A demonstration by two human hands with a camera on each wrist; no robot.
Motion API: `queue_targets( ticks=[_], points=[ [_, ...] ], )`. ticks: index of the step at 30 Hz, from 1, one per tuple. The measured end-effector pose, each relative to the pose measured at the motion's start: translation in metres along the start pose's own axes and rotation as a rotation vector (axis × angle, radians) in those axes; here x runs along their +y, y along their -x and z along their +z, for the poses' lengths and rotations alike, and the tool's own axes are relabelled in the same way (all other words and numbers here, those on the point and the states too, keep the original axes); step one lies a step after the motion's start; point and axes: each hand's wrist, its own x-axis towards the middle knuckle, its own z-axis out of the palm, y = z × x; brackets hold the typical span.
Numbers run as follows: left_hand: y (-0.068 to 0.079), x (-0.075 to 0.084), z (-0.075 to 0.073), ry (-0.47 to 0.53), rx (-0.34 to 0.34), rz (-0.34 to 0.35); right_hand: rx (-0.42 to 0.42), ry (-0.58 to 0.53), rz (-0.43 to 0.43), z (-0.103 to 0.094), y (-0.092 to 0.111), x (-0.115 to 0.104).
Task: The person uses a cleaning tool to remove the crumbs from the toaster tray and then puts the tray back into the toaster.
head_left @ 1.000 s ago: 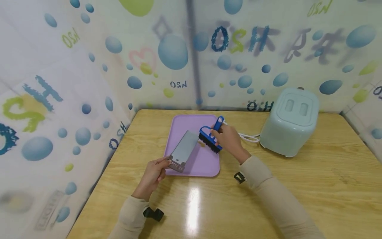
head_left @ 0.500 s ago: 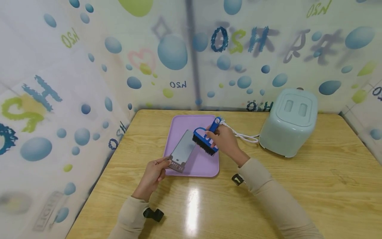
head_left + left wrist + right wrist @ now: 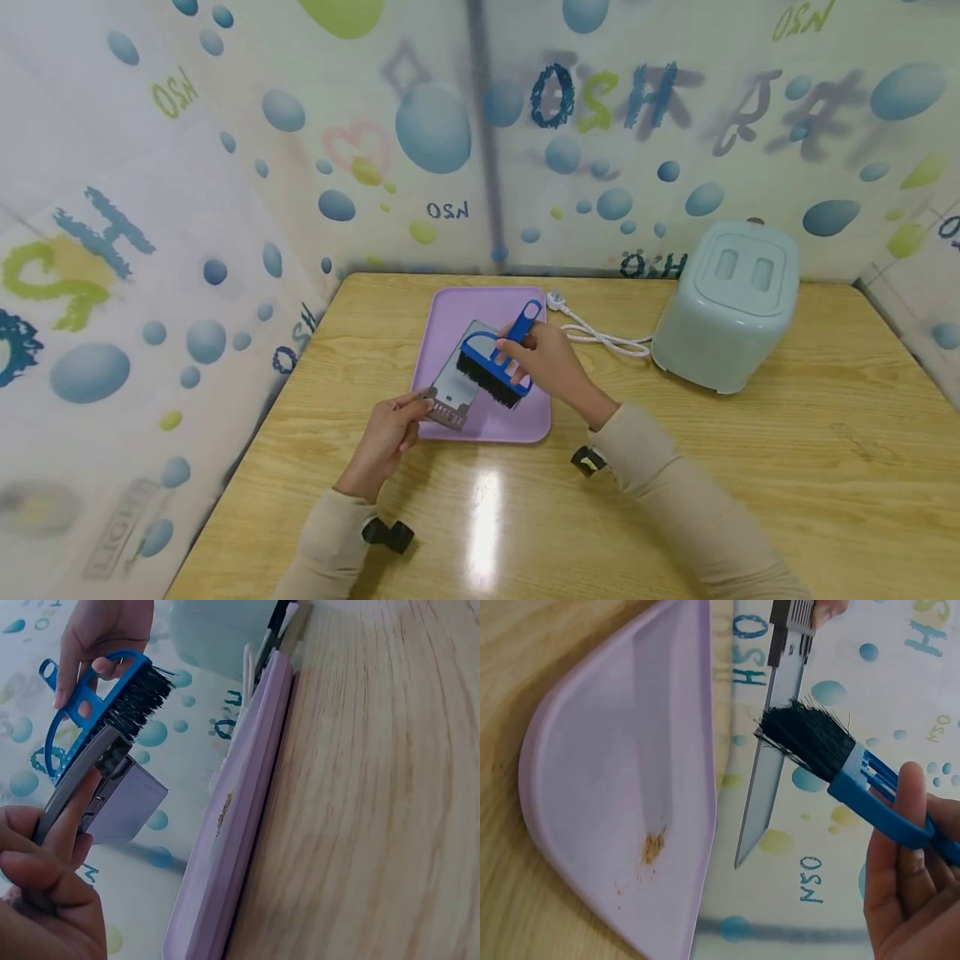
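Left hand: fingers grasp the grey slotted end of a flat metal panel, which is tilted and raised above the purple tray. Right hand: fingers grip the handle of a blue brush; its black bristles overlap the panel's face in the right wrist view, contact uncertain. Brown crumbs lie in a small heap on the tray floor. Tray rests on the wooden bench; a pale green appliance stands to its right, white cord between.
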Motion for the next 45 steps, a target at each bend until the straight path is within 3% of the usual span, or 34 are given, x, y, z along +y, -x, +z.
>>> queue_targets(
  ticks=[5, 9, 14, 18, 24, 38, 45],
  points=[
    [-0.001, 0.001, 0.0, 0.0, 0.002, 0.004, -0.063, -0.103, 0.028, 0.006, 0.001, -0.002],
    [-0.001, 0.001, 0.0, -0.006, 0.0, 0.008, -0.097, -0.17, 0.05, 0.013, -0.002, 0.008],
    [-0.002, 0.001, 0.0, -0.007, 0.005, 0.009, -0.133, -0.296, 0.125, 0.02, -0.004, 0.013],
    [-0.001, 0.001, 0.0, -0.012, 0.002, 0.013, -0.138, -0.337, 0.175, 0.023, -0.005, 0.019],
    [0.0, 0.0, 0.0, -0.01, -0.004, 0.015, -0.15, -0.344, 0.214, 0.025, -0.008, 0.027],
    [-0.001, -0.007, -0.001, -0.027, -0.009, -0.006, -0.171, -0.302, 0.175, 0.029, -0.007, 0.026],
    [-0.002, -0.008, -0.001, -0.039, -0.004, -0.006, -0.15, -0.148, 0.098, 0.03, -0.007, 0.022]
  ],
)
